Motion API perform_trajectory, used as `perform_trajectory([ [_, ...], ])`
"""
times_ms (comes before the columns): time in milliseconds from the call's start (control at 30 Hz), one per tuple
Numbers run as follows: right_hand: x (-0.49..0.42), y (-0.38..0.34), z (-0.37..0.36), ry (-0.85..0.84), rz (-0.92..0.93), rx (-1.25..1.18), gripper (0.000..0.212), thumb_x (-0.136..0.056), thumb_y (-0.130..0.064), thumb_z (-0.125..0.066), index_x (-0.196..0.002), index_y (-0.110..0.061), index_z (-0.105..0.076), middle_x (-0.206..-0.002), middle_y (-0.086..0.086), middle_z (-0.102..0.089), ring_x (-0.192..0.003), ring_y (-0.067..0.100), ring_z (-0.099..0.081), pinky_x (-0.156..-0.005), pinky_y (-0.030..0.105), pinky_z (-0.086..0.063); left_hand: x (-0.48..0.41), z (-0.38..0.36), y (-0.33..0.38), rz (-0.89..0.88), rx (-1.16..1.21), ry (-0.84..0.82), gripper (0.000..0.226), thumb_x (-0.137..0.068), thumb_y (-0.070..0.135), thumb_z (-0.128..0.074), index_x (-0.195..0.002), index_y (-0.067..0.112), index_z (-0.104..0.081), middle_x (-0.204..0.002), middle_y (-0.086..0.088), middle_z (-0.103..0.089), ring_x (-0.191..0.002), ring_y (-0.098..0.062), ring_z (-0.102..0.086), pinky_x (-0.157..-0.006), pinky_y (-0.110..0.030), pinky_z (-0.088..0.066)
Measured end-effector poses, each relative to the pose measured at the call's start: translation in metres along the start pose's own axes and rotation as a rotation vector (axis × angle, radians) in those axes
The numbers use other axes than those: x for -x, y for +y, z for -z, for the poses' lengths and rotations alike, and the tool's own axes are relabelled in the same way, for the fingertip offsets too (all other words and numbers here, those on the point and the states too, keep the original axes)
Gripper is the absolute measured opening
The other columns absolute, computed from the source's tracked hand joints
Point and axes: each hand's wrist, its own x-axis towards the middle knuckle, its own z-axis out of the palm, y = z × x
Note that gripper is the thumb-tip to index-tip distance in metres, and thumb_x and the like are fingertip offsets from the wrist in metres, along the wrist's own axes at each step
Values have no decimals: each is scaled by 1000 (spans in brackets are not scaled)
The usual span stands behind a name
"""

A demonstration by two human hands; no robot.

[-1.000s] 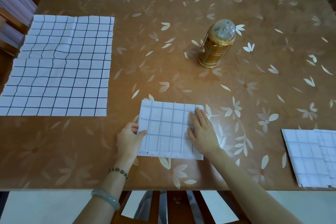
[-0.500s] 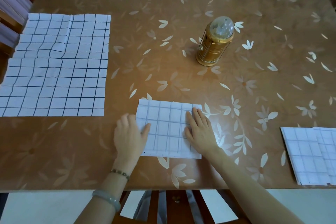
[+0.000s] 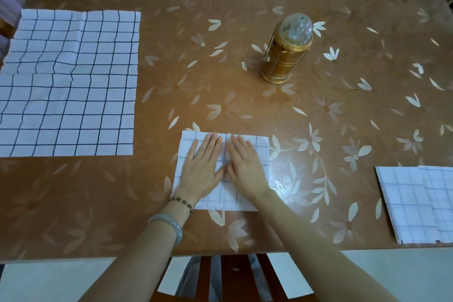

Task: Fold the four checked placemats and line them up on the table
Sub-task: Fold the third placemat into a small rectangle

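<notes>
Pressing flat on a folded placemat (image 3: 224, 197) with left hand (image 3: 203, 167) and right hand (image 3: 245, 167) side by side, palms down, fingers straight and slightly spread, pointing away from the body; gripping nothing, pinching nothing, only lying on the cloth. Thumbs meeting or all but meeting over the middle of the mat; cannot tell whether touching. Lying near the front edge of the table (image 3: 220, 68), about midway along it, pale side up with faint grid lines, near edge showing between the wrists. Spread out unfolded at the far left, well apart from the hands: an open placemat (image 3: 71, 83), white with dark checks, creased, running off the left border of the view. Lying at the front right, also well apart: a second folded placemat (image 3: 404, 203) and, overlapping its right part, a third folded placemat (image 3: 441, 193), cut off by the border. Standing upright beyond the hands, toward the middle of the table: a gold lantern (image 3: 286, 56) with a clear domed top. On the left wrist, a bead bracelet (image 3: 181, 201); farther up the forearm, a pale bangle (image 3: 169, 225). Below the front edge, the wooden slats of a chair (image 3: 232, 274).
</notes>
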Motion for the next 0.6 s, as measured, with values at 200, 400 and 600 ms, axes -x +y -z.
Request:
perform_trajectory([
  [200,-6,12,-14,-58,-39,10,51,-96,-25,-28,-138,1,-43,-145,18,-41,-137,29,-36,-116,38,-16,-1,1,-2,27,16,-4,69,-97,52,-20,-151,11,-22,-158,-5,-20,-147,-17,-17,-118,-42,-12],
  [400,17,60,4,-78,-121,168,56,-98,-32,-24,-143,0,-34,-150,17,-33,-141,29,-28,-115,45,-19,7,5,-36,82,-23,23,83,-93,68,-16,-154,12,-12,-160,-4,-11,-148,-15,-7,-119,-41,-3],
  [600,20,62,12,-136,-171,245,67,-99,-43,-8,-142,2,-34,-149,18,-35,-141,31,-27,-114,50,-14,8,19,-67,20,-73,-111,103,-77,87,-7,-149,19,19,-158,4,19,-144,-8,19,-116,-40,17],
])
